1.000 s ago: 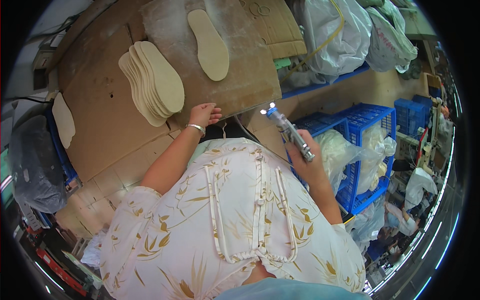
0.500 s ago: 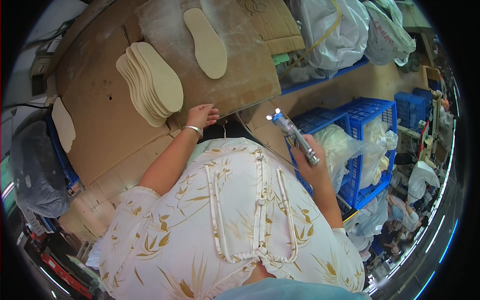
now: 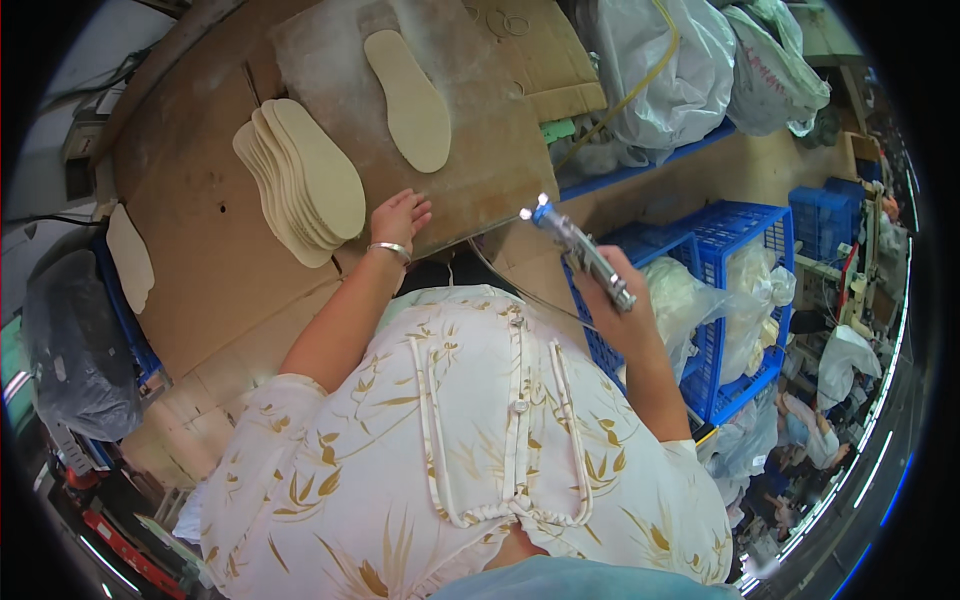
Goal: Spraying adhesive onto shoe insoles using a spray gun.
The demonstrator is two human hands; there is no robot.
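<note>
My right hand (image 3: 618,301) is wrapped round a silver spray gun (image 3: 580,248) with a blue-ringed nozzle, held in the air past the table's near right edge. Its nozzle points up and left. My left hand (image 3: 400,220) hovers by the table's near edge, fingers loosely extended with nothing visible in them. Just beyond it, a single cream insole (image 3: 408,100) lies flat on a stained board (image 3: 480,150). To the left of that hand sits a fanned stack of several similar insoles (image 3: 318,172).
Brown cardboard (image 3: 200,270) covers the table. Another cream piece (image 3: 130,258) lies at its left edge, near a dark plastic bag (image 3: 75,340). Blue crates (image 3: 712,240) with bagged contents stand at the right. White plastic bags (image 3: 670,70) and a yellow hose (image 3: 640,90) are at the far right.
The spray gun has shifted slightly left and up, and my left hand has moved a little farther over the table edge. The insoles and board sit slightly lower in the view.
</note>
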